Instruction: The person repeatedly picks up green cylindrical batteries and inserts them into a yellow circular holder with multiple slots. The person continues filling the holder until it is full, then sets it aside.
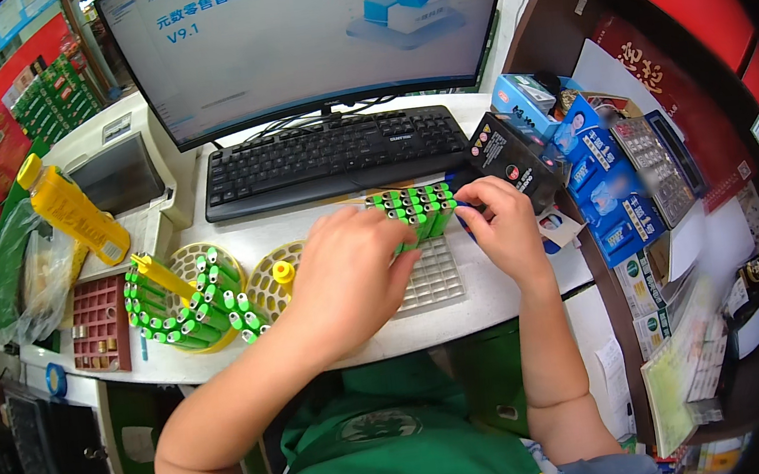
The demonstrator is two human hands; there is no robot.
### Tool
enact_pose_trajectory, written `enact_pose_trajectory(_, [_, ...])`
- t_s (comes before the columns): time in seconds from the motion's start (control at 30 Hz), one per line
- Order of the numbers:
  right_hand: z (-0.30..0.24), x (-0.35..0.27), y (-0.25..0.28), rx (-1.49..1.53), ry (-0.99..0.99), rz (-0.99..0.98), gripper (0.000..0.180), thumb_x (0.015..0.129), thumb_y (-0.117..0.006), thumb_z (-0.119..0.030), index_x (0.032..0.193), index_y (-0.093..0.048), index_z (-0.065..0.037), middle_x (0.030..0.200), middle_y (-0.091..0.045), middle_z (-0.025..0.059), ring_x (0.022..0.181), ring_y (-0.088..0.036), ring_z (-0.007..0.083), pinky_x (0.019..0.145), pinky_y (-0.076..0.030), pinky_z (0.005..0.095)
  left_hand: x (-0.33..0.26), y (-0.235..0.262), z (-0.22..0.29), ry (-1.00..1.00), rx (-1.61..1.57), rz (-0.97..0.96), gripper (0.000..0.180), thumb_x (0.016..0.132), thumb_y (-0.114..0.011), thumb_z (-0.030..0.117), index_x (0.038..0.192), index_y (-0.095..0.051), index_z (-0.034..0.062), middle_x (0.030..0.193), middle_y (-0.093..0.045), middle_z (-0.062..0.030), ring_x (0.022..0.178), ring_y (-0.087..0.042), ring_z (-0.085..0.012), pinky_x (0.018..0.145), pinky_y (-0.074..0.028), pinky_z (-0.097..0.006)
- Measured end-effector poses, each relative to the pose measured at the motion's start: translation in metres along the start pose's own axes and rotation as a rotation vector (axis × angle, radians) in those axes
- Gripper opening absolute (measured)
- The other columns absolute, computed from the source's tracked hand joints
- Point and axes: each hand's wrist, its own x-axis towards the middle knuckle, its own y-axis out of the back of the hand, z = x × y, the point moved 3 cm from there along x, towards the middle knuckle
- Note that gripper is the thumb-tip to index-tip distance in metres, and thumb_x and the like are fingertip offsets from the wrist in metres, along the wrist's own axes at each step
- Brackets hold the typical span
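Near the middle of the frame, a block of green tubes (413, 203) with pale ends stands in rows at the far end of a white grid tray (436, 279), whose nearer cells show bare. The left hand (351, 273) is curled over the tray, its fingers at the block's left and near side; whether it grips a tube cannot be told. The right hand (502, 223) has thumb and forefinger drawn close together at the block's right edge, and a grip there is also unclear. Left of centre on the white surface (491, 299), more green tubes stand in a round yellow holder (185, 258). Beside it is a second yellow holder (261, 284) with a yellow knob (283, 271). A black keyboard (333, 160) lies at upper centre.
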Motion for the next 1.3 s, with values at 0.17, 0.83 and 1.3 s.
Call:
enact_pose_trajectory(0.17, [0.008,0.004,-0.004,-0.03,0.033,-0.097,0.017,0.075,-0.07,-0.003,0.09,-0.063,0.0,0.089,-0.064,0.012,0.085,-0.062,0.0313,0.075,-0.049,0.0385,0.044,-0.045,-0.006,0.005,0.109,-0.189,0.012,0.074,-0.071,0.011,0.085,-0.07,0.006,0.078,-0.064,-0.0094,0.083,-0.061,-0.0295,0.077,-0.046,-0.041])
enact_pose_trajectory(0.83, [-0.008,0.018,0.021,0.34,0.025,-0.216,0.015,0.08,-0.066,0.003,0.094,-0.062,0.004,0.086,-0.069,0.0115,0.079,-0.068,0.0175,0.072,-0.055,0.0289,0.065,-0.035,0.009,0.021,0.102,-0.181,0.022,0.073,-0.076,0.023,0.081,-0.068,0.0031,0.078,-0.066,-0.0107,0.079,-0.063,-0.0296,0.073,-0.048,-0.041])
enact_pose_trajectory(1.3, [-0.074,-0.007,-0.042,0.5,0.379,-0.583,0.02,0.074,-0.072,-0.002,0.093,-0.065,-0.003,0.086,-0.067,0.0096,0.079,-0.064,0.0257,0.069,-0.051,0.034,-0.061,0.028,0.012,0.158,0.188,0.025,0.016,0.07,-0.078,0.015,0.081,-0.068,0.0093,0.066,-0.055,-0.0029,0.067,-0.053,-0.0234,0.064,-0.037,-0.037])
